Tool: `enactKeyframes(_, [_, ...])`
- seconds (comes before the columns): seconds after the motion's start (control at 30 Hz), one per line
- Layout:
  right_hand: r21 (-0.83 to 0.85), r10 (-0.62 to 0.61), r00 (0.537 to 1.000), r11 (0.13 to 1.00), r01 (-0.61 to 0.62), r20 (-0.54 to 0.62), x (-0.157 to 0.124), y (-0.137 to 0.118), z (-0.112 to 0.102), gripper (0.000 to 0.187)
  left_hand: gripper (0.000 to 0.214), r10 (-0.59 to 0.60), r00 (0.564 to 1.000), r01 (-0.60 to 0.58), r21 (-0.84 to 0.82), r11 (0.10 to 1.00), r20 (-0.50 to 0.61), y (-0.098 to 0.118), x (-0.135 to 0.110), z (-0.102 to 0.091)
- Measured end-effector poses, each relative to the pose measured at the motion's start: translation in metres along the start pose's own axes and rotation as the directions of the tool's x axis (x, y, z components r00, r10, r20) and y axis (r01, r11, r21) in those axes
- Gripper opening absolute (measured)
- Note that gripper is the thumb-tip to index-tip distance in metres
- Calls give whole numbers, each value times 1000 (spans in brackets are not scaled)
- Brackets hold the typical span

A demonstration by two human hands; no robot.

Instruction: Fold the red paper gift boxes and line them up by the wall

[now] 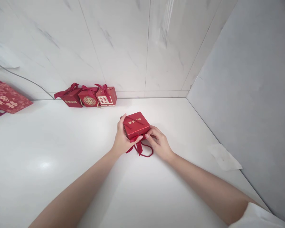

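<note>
A small red gift box (136, 124) with gold lettering sits on the white table (61, 152), a red ribbon (140, 148) trailing from its near side. My left hand (122, 139) wraps around the box's left side, thumb pressed to its front. My right hand (158, 142) pinches at the box's near right corner where the ribbon is attached.
Three red ribboned gift boxes (89, 96) stand in a row against the marble wall at the back. A red printed bag (7, 96) lies at the far left by a cable. A white paper scrap (224, 156) lies at the right by the grey wall.
</note>
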State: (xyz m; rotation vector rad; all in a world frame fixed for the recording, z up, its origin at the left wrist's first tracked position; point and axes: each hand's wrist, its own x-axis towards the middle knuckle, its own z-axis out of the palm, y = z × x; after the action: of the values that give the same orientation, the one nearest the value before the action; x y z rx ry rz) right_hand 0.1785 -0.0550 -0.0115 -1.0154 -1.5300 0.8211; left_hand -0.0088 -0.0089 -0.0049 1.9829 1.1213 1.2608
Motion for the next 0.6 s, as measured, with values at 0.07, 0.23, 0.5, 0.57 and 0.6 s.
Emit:
enactKeyframes(0.07, [10, -5, 1000, 1000, 5, 17, 0, 1, 0, 17, 109, 16, 1000, -16, -3, 1000, 27, -1, 2, -3])
enactKeyframes(0.23, [-23, -11, 999, 1000, 12, 34, 0, 5, -1, 18, 104, 27, 999, -26, -30, 999, 41, -1, 5, -6])
enactKeyframes(0.5, [43, 38, 999, 998, -39, 28, 2, 0, -1, 22, 100, 11, 998, -4, -111, 994, 59, -1, 6, -8])
enactKeyframes(0.57, [129, 59, 998, 990, -62, 26, 1, -3, -1, 22, 100, -19, 997, 30, -159, 987, 69, -1, 6, -8])
enactKeyframes(0.6, [172, 65, 997, 983, -70, 33, 1, -4, -1, 20, 99, -48, 997, 60, -197, 979, 66, -1, 6, -7])
